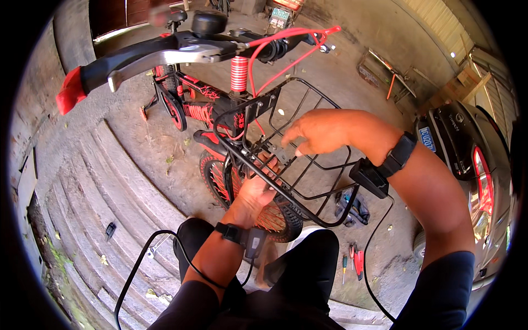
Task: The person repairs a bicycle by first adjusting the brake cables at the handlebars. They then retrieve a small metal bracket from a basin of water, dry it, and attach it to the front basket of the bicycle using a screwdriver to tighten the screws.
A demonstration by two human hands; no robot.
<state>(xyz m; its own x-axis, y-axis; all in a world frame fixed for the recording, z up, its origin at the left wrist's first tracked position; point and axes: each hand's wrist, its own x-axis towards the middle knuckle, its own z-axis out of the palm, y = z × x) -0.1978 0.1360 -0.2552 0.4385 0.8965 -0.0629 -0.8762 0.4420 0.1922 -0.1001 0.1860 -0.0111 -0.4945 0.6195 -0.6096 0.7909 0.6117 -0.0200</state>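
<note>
A black wire basket (298,204) is in front of the handlebar (137,65) of a black and red child's bicycle (238,76). My left hand (257,188) reaches up from below at the basket's near left side, above the spoked front wheel (289,224). Its fingers curl up by the basket's bottom near the bicycle's fork; bars partly cover them, and what they grip is unclear. Over the basket's inside hovers my right hand (319,132), back upward, with forefinger and thumb bent downward and apart. Nothing shows between them.
On the ground to the right lie a dark tool pouch (357,212), a screwdriver (345,263) and red-handled pliers (359,265). A dark car (456,143) stands at the right. Concrete steps (104,192) fill the left, with a wrench (158,246) on them. Cables hang from both wrist devices.
</note>
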